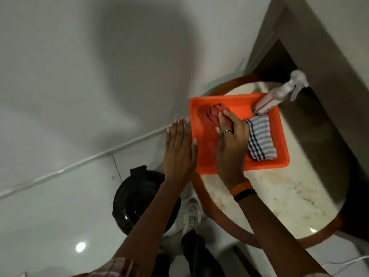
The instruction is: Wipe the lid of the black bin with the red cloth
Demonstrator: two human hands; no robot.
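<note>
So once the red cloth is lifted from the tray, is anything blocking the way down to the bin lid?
Only the left arm, which crosses above the right part of the black bin's lid. The right hand grips the red cloth.

Red cloth (pixel 212 114) bunched up in the orange tray (pixel 265 163), far-left part, partly covered by fingers. Black bin (pixel 135 204) stands on the floor below-left of the tray; round glossy lid (pixel 129 198) closed, partly hidden by a forearm.
</note>
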